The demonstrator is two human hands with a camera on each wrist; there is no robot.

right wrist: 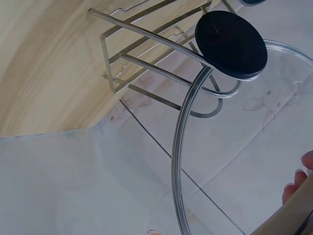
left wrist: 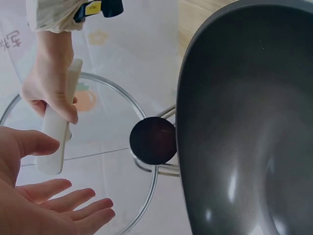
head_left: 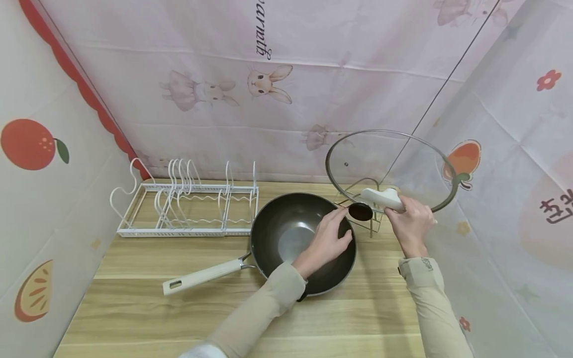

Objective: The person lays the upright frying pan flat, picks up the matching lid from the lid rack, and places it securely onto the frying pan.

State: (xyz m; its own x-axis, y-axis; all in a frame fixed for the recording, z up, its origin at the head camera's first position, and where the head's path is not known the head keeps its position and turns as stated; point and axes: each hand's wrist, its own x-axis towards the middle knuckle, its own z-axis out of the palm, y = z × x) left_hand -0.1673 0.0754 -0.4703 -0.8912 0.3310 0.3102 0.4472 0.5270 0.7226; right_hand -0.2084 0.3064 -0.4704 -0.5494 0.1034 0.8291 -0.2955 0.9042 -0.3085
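My right hand (head_left: pixel 412 221) grips the white handle (head_left: pixel 376 197) of a large glass lid (head_left: pixel 389 164). The lid is tilted up above a small metal wire rack (right wrist: pixel 146 36) at the table's back right. A dark round disc (head_left: pixel 360 212) sits by the lid's lower rim; how it is attached cannot be told. My left hand (head_left: pixel 330 234) reaches over the dark wok (head_left: pixel 293 243), fingers loosely extended beside the disc and holding nothing. In the left wrist view, its fingers and thumb (left wrist: pixel 41 144) stand spread apart. The wok's white handle (head_left: pixel 206 276) points left.
A white wire dish rack (head_left: pixel 188 231) with upright loops stands at the back left of the wooden table (head_left: pixel 179 328). Printed cloth walls (head_left: pixel 201 30) close in the back and both sides. The lid's rim comes near the right wall.
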